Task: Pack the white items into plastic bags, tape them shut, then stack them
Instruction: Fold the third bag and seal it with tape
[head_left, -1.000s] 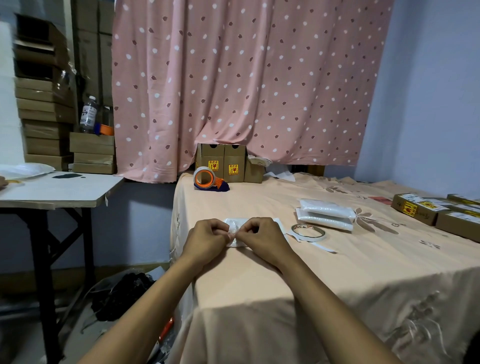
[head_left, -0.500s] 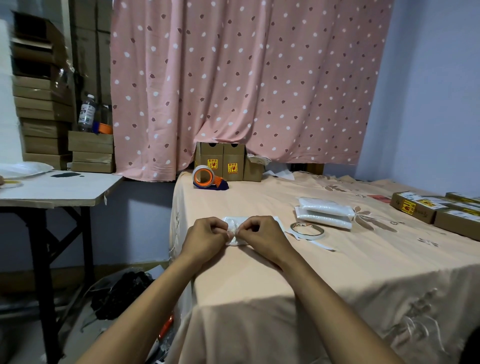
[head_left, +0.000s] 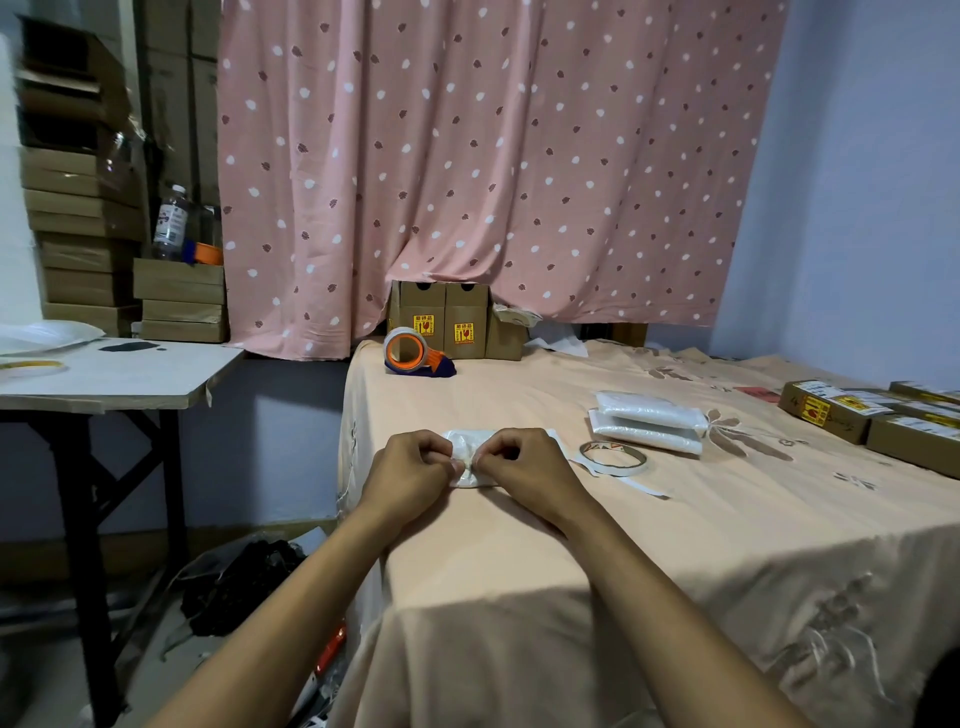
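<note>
Two packed bags (head_left: 647, 425) already lie one on top of the other on the bed (head_left: 675, 545), off to the right, so part of the job looks done. In the head view, a third small white bag (head_left: 470, 457) lies on the bed near its left edge, right in front of the person. Both hands are on it. The left hand (head_left: 410, 475) has its fingers curled in and pinches the middle of the bag. The right hand (head_left: 530, 470) does the same from the other side, fingertips nearly touching the left ones. I think they are pressing a bit of tape down to close the bag, but the tape piece is too small to see well.

A thin tape ring (head_left: 613, 457) lies just beside the right hand, with a loose strip trailing from it. A big orange tape roll (head_left: 413, 353) sits far back by the curtain (head_left: 467, 156).

What is left, I guess: finish closing this bag, then put it on the pile. I cannot tell if more white things wait to be packed.
</note>
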